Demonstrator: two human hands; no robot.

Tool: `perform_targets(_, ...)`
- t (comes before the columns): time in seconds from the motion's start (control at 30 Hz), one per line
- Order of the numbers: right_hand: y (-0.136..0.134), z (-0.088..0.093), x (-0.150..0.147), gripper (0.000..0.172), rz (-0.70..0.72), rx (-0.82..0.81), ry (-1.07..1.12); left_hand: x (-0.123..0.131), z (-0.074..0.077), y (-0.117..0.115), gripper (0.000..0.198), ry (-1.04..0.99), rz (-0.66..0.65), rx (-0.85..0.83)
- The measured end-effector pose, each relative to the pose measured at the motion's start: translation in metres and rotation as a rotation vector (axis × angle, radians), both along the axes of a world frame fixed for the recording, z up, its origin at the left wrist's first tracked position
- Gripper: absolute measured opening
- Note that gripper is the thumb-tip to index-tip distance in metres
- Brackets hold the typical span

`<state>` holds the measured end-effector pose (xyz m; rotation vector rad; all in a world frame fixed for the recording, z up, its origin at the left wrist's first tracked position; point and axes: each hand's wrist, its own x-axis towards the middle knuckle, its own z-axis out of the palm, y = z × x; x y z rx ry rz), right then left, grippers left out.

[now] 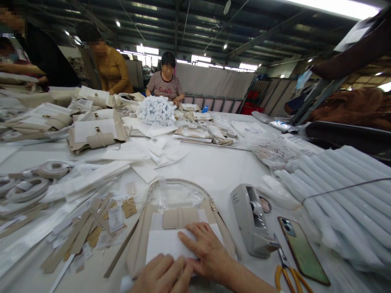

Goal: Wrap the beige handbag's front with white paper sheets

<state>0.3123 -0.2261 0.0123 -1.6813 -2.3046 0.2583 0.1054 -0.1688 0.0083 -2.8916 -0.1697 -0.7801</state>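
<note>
A beige handbag [137, 236] lies on the table in front of me, its strap arched away from me. A white paper sheet [161, 244] covers most of its front, below a beige flap tab [180, 218]. My right hand [210, 252] rests on the sheet with fingers stretched out and its thumb close to my left hand. My left hand [166, 274] is at the bag's near edge, fingers curled and pressed together. Whatever lies under those fingers is hidden.
Right of the bag are a grey tape dispenser [252, 228], yellow-handled scissors [285, 270], a phone [304, 250] and stacked foam sleeves [345, 195]. Tags and strips [88, 228] lie left. Beyond are finished-looking bags [94, 134], a white bundle [157, 112] and several co-workers [165, 83].
</note>
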Motion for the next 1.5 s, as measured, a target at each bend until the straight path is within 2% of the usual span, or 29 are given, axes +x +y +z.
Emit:
perform_targets(0.07, 0.000, 0.000, -0.001, 0.047, 0.003, 0.025, 0.015, 0.013, -0.003, 0.003, 0.073, 0.192, 0.118, -0.055)
perform_targets(0.13, -0.001, 0.000, -0.002, 0.051, 0.005, 0.049, 0.032, 0.021, -0.016, 0.007, 0.091, 0.340, 0.222, -0.114)
perform_targets(0.23, -0.004, -0.001, -0.001, 0.055, 0.019, 0.116, 0.037, 0.021, -0.041, 0.010, 0.092, 0.422, 0.237, -0.159)
perform_targets(0.33, -0.008, 0.000, 0.003, 0.054, 0.014, 0.157, -0.003, 0.016, -0.052, 0.010, 0.088, 0.431, 0.236, -0.195)
perform_targets(0.53, -0.015, 0.006, 0.009, 0.048, -0.064, -0.015, -0.073, 0.013, -0.046, 0.018, 0.082, 0.433, 0.197, -0.323)
perform_targets(0.63, -0.016, 0.005, 0.008, 0.047, -0.092, -0.046, -0.057, 0.013, -0.041, 0.022, 0.074, 0.453, 0.182, -0.394)
perform_targets(0.73, -0.016, 0.002, 0.007, 0.046, -0.114, -0.046, -0.039, 0.019, -0.029, 0.025, 0.069, 0.518, 0.160, -0.443)
perform_targets(0.9, -0.017, 0.001, 0.007, 0.047, -0.089, -0.031, -0.010, 0.045, -0.010, 0.023, 0.084, 0.521, 0.108, -0.416)
perform_targets(0.97, -0.018, -0.001, 0.007, 0.046, -0.085, 0.001, 0.015, 0.053, -0.011, 0.022, 0.086, 0.483, 0.055, -0.414)
perform_targets(1.07, -0.020, -0.004, 0.007, 0.045, -0.089, 0.022, 0.096, 0.055, -0.021, 0.021, 0.084, 0.465, -0.022, -0.387)
perform_targets(1.17, -0.018, -0.007, 0.015, 0.038, -0.087, 0.016, 0.293, 0.052, -0.029, 0.021, 0.086, 0.458, -0.038, -0.355)
perform_targets(1.27, -0.003, -0.011, 0.035, 0.026, -0.249, 0.068, 0.466, 0.050, -0.029, 0.022, 0.084, 0.494, -0.049, -0.364)
perform_targets(1.37, 0.033, -0.012, 0.060, 0.032, -0.478, 0.160, 0.393, 0.051, -0.027, 0.022, 0.073, 0.498, -0.069, -0.399)
perform_targets(1.43, 0.065, -0.012, 0.071, 0.044, -0.472, 0.177, 0.202, 0.052, -0.026, 0.022, 0.069, 0.474, -0.079, -0.417)
perform_targets(1.5, 0.097, -0.013, 0.075, 0.051, -0.374, 0.150, 0.012, 0.053, -0.024, 0.022, 0.068, 0.459, -0.078, -0.410)
